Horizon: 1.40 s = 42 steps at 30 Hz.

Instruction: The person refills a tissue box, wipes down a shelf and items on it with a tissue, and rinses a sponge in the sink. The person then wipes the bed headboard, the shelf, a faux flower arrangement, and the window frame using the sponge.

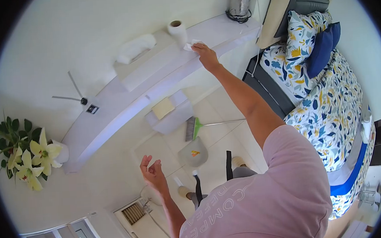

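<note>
My right hand [205,55] is closed on a white tissue [191,45], which lies against the white shelf [211,32] beside a white paper roll [177,31]. My left hand [153,170] hangs in the air above the floor, its fingers apart and slightly curled, holding nothing. Left of the roll, a white tissue box [145,63] stands on the shelf with tissue sticking out of its top. Farther left on the shelf is a reed diffuser [89,105] with a black neck and two sticks.
A silver lamp [239,3] stands at the shelf's far end, a flower pot [61,154] at the near end. Below are a small bin [170,113], a green broom [193,128] and a dustpan [193,153]. A bed [323,111] stands at the right.
</note>
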Each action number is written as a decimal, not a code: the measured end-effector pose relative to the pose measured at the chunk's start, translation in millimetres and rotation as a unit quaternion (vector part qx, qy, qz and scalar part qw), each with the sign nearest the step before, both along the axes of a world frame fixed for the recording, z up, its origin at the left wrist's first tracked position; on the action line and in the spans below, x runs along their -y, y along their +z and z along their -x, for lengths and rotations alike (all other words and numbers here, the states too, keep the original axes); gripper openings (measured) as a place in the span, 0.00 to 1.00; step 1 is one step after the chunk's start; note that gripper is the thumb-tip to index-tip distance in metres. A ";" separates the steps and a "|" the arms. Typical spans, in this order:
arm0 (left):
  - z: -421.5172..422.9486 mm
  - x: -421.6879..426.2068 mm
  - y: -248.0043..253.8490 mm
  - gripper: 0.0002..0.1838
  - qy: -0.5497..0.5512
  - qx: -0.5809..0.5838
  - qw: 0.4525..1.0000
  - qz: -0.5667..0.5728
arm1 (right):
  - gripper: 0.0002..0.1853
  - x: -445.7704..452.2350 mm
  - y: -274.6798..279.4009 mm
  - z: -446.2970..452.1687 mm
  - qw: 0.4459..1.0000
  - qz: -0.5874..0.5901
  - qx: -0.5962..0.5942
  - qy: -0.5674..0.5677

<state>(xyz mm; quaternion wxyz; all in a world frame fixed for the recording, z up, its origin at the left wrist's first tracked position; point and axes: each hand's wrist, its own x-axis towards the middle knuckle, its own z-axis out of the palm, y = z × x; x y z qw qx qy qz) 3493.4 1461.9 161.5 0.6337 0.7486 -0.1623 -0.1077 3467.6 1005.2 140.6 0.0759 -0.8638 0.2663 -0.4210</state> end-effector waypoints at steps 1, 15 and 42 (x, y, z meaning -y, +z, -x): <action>16.1 18.7 -1.1 0.22 0.003 0.001 1.000 -0.001 | 0.17 26.0 1.8 10.7 1.000 -0.002 -0.002 -0.006; 127.3 139.7 25.3 0.24 -0.028 0.040 0.996 -0.076 | 0.20 184.9 -5.2 174.9 0.998 0.029 0.051 -0.005; 143.9 77.3 35.3 0.23 0.083 0.082 0.984 -0.133 | 0.20 -8.7 9.7 -49.3 0.983 -0.123 0.043 0.131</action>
